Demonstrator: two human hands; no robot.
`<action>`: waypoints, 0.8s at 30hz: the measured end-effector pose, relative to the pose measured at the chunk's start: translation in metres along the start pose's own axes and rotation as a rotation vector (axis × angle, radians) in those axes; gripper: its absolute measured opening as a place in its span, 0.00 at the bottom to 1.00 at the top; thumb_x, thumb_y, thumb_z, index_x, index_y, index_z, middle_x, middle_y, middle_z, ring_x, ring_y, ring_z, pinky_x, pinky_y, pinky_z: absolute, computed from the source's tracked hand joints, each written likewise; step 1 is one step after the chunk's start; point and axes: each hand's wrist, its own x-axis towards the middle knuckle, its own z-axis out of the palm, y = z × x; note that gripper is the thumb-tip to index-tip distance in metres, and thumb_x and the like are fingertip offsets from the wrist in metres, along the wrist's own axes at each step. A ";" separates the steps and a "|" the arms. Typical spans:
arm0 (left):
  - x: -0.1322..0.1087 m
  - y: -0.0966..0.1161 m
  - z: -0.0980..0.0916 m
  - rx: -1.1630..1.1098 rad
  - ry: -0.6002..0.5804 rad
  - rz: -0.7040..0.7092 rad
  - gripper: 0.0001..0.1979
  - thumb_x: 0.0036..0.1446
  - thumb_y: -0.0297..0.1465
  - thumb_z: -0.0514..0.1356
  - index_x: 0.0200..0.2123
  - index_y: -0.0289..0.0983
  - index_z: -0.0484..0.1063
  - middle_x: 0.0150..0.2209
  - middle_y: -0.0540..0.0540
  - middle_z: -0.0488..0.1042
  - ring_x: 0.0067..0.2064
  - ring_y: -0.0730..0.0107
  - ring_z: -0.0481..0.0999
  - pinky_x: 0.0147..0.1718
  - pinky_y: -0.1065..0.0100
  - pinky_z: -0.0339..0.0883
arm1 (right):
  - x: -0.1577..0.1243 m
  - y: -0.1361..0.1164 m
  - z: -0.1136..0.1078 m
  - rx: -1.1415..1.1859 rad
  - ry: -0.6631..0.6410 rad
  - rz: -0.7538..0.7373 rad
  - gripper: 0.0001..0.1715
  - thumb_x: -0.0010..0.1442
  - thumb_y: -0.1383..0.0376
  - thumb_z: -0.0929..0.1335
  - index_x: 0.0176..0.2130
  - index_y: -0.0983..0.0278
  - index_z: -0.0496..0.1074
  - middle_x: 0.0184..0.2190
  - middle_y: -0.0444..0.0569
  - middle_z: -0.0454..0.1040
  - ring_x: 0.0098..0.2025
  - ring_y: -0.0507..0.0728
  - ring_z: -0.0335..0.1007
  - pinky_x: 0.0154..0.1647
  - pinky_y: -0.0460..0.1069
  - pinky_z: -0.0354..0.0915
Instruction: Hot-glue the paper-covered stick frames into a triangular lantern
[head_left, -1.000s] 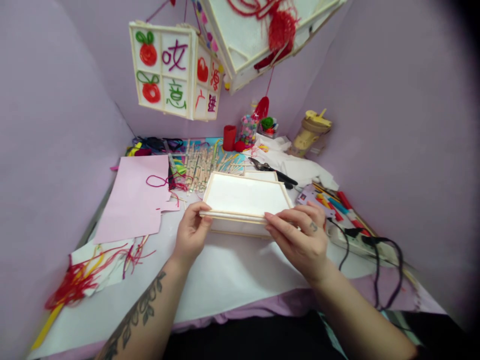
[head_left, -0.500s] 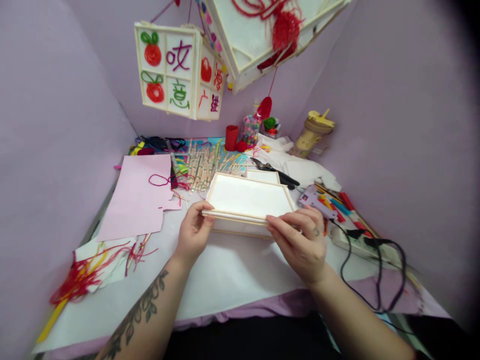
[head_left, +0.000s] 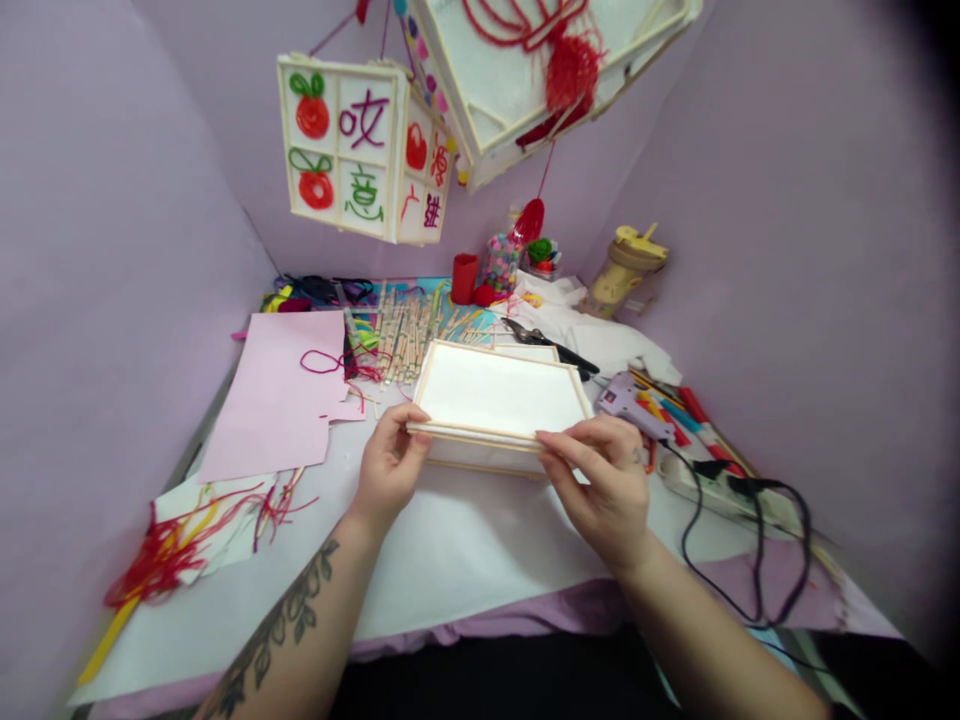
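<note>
A box-like frame of thin wooden sticks with white paper panels (head_left: 501,394) rests on the white table sheet (head_left: 450,560) in the middle. My left hand (head_left: 390,466) pinches its near left corner between thumb and fingers. My right hand (head_left: 604,482) grips the near right edge, fingers laid along the top stick. Both hands are closed on the frame.
Pink paper (head_left: 282,392) and red and yellow yarn (head_left: 161,550) lie at the left. Loose wooden sticks (head_left: 409,328), black scissors (head_left: 551,345) and a red cup (head_left: 463,278) sit behind. A glue gun (head_left: 628,394) with black cord (head_left: 750,520) is at the right. Decorated lanterns (head_left: 364,150) hang overhead.
Both hands keep hold of the frame; it sits a little higher in view as the camera tilts slightly. My right fingers have shifted a bit along the edge.
</note>
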 end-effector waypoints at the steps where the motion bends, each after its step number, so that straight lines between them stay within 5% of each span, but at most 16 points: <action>1: 0.000 -0.001 0.000 0.003 0.001 0.000 0.09 0.59 0.38 0.60 0.39 0.40 0.68 0.31 0.50 0.66 0.27 0.73 0.63 0.26 0.71 0.58 | -0.002 0.000 0.002 0.055 0.038 0.073 0.19 0.57 0.68 0.70 0.48 0.51 0.74 0.41 0.49 0.66 0.45 0.61 0.65 0.50 0.61 0.63; 6: 0.000 -0.003 -0.001 0.019 0.009 0.014 0.09 0.58 0.38 0.60 0.39 0.40 0.68 0.32 0.49 0.67 0.29 0.72 0.65 0.27 0.71 0.60 | -0.010 0.011 0.007 0.518 0.281 0.603 0.27 0.55 0.58 0.72 0.53 0.56 0.66 0.49 0.53 0.68 0.51 0.62 0.67 0.50 0.59 0.65; 9: 0.000 -0.003 -0.001 0.012 0.010 0.016 0.09 0.58 0.38 0.60 0.39 0.40 0.68 0.32 0.49 0.67 0.27 0.73 0.64 0.25 0.72 0.59 | -0.009 0.016 0.006 0.789 0.096 0.870 0.20 0.57 0.53 0.69 0.46 0.60 0.71 0.42 0.53 0.75 0.43 0.61 0.73 0.42 0.56 0.69; 13: 0.000 -0.002 -0.001 0.015 0.016 0.006 0.09 0.58 0.38 0.60 0.38 0.40 0.68 0.31 0.49 0.67 0.26 0.74 0.63 0.23 0.72 0.58 | -0.001 0.012 0.003 0.973 -0.078 0.947 0.20 0.56 0.49 0.69 0.39 0.61 0.76 0.38 0.53 0.80 0.42 0.65 0.75 0.39 0.58 0.71; 24: 0.001 0.000 0.000 0.021 0.020 0.018 0.10 0.58 0.39 0.61 0.38 0.40 0.68 0.32 0.49 0.67 0.26 0.74 0.64 0.24 0.72 0.59 | -0.001 0.004 0.006 0.949 0.010 0.990 0.21 0.55 0.55 0.71 0.47 0.62 0.75 0.46 0.53 0.78 0.48 0.65 0.73 0.48 0.60 0.69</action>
